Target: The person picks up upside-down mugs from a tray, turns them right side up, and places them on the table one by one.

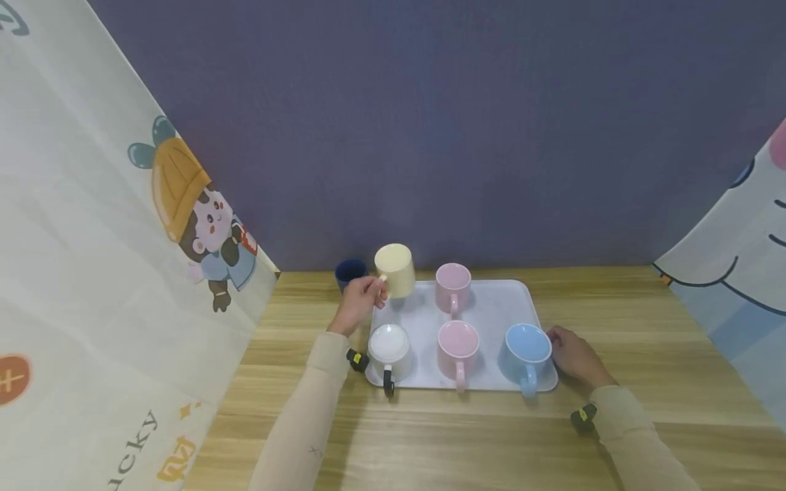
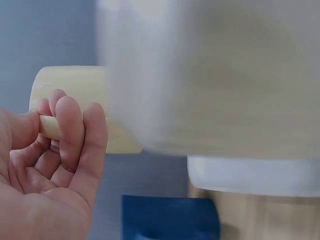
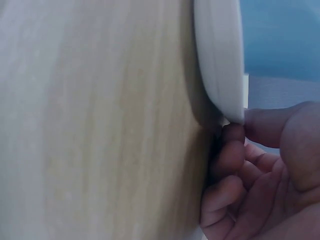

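Note:
My left hand (image 1: 361,301) pinches the handle of a cream mug (image 1: 398,276) over the back left corner of a white tray (image 1: 420,334). In the left wrist view, thumb and fingers close round that mug's handle (image 2: 49,127). At the tray's right side, beside a light blue mug (image 1: 528,346), is my right hand (image 1: 576,354). The right wrist view shows its thumb and curled fingers gripping the tray's rim (image 3: 222,65). Also on the tray are a pink mug (image 1: 452,281) at the back, another pink mug (image 1: 458,346) in front, and a white mug (image 1: 389,346) with a black handle.
A navy cup (image 1: 350,270) stands behind my left hand, left of the tray. The wooden table (image 1: 430,436) meets a dark blue-grey wall (image 1: 417,136) at the back. Printed cloths hang on the left (image 1: 80,239) and right (image 1: 749,252).

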`<state>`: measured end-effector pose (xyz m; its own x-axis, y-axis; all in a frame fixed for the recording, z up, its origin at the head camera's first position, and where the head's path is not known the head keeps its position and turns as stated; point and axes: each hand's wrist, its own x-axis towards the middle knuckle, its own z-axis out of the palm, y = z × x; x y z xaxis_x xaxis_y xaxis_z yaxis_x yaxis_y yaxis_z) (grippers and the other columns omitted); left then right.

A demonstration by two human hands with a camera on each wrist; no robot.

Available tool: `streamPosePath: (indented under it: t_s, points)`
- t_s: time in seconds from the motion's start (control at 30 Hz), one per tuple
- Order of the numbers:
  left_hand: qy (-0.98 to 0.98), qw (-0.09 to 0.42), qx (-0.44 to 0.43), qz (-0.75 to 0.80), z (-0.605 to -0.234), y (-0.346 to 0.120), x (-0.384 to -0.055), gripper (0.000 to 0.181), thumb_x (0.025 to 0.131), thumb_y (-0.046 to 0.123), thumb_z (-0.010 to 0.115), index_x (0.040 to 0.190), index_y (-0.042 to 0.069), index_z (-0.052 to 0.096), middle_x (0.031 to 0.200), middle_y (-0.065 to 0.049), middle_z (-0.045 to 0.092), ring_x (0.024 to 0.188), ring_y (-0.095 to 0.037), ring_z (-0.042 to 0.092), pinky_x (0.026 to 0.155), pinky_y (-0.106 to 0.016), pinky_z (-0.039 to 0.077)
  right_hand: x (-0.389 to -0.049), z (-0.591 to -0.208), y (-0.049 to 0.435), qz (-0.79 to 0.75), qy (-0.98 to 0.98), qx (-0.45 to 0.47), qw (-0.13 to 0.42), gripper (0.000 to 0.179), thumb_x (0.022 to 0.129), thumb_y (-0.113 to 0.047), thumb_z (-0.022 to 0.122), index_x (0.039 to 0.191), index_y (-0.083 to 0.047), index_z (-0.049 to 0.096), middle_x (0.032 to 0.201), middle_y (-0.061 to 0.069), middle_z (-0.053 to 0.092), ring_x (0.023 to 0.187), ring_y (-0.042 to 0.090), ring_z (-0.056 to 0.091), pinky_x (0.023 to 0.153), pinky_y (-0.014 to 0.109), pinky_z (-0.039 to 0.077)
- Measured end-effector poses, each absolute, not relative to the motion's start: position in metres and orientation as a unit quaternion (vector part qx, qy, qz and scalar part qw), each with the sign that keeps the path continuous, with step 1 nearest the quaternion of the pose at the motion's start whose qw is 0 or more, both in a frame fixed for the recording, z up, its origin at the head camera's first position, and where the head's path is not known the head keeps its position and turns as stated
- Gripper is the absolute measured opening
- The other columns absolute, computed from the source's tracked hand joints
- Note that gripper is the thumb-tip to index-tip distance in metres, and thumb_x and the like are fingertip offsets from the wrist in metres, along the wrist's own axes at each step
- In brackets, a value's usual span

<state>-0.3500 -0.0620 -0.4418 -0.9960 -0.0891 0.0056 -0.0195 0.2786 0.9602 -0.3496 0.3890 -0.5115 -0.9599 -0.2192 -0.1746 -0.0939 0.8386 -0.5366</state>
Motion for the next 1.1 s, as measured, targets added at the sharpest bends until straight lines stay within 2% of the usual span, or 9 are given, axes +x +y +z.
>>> streamPosePath:
  t_s: [0.13,0.53,0.93,1.1]
  points:
    - [-0.793,0.039,0.02,-0.608,-0.432,-0.059,-0.349,0.028,0.107,0.016,0.052,0.097,-0.005,0.067,0.08,-0.005,0.064,0.064,-0.012,0.06,0.066,-0.024,0.055,-0.35,-0.512,0.389,-0.271,0.952,-0.084,0.114,0.03,0.104,-0.009,0.036,0.118,0.007,0.057,0.117,0.034,0.063,0.113,0.056,0.059,0.092,0.067,0.049]
    - [-0.787,0.053,0.003,-0.615,-0.414,-0.05,-0.343,0.031,0.107,0.017,0.053,0.099,-0.01,0.066,0.079,-0.006,0.063,0.063,-0.012,0.058,0.063,-0.022,0.054,-0.347,-0.509,0.389,-0.274,0.951,-0.095,0.107,0.03,0.103,-0.009,0.036,0.118,0.007,0.057,0.117,0.034,0.064,0.112,0.056,0.059,0.091,0.068,0.049]
    - [-0.741,0.031,-0.005,-0.67,-0.413,-0.042,-0.337,0.032,0.11,0.018,0.047,0.1,-0.008,0.063,0.081,-0.002,0.06,0.066,-0.012,0.059,0.069,-0.024,0.054,-0.346,-0.51,0.388,-0.276,0.95,-0.088,0.115,0.032,0.103,-0.01,0.035,0.12,0.007,0.057,0.12,0.035,0.063,0.115,0.057,0.058,0.094,0.069,0.048]
    - [-0.671,0.018,-0.033,-0.74,-0.416,-0.035,-0.334,0.028,0.11,0.016,0.044,0.093,-0.002,0.059,0.083,-0.001,0.06,0.068,-0.011,0.057,0.074,-0.025,0.056,-0.348,-0.51,0.39,-0.274,0.951,-0.089,0.112,0.031,0.104,-0.01,0.035,0.119,0.007,0.057,0.12,0.035,0.063,0.115,0.057,0.058,0.094,0.069,0.048]
